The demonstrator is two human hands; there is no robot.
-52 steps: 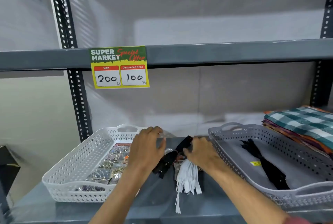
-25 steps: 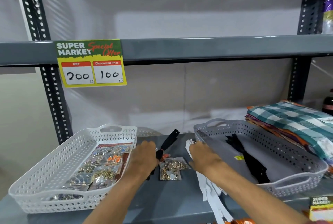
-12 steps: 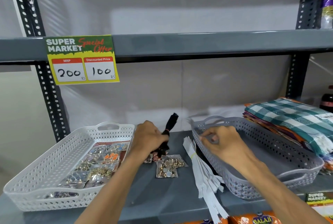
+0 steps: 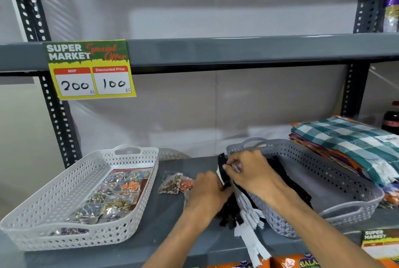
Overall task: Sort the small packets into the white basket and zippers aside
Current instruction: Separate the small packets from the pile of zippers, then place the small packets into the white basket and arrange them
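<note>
**Zippers gathered beside grey basket**

Both hands have shifted right since the earlier frame. Left hand (image 4: 208, 190) fingers curl around floppy black fabric zippers (image 4: 230, 213); right hand (image 4: 248, 172) pinches their top end. Slack strips could slip and tangle with white zippers (image 4: 252, 233). Crinkly clear plastic packets (image 4: 172, 182) lie near perforated white plastic basket (image 4: 54, 192), beside perforated grey plastic basket (image 4: 345, 172).

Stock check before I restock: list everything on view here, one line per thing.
White basket: 1, white, shelf left, holding many packets.
Loose packets: at least 2, clear, shelf between the baskets.
Grey basket: 1, grey, shelf right, black zippers inside.
Black zippers: bunch, black, beside the grey basket's left wall.
White zippers: bunch, white, hanging over the shelf edge.
Cloths: stack, top one teal check, far right.
Price tag: 1, yellow-green, upper shelf edge.
Left hand: on the black zippers.
Right hand: pinching something small; unclear.
</note>
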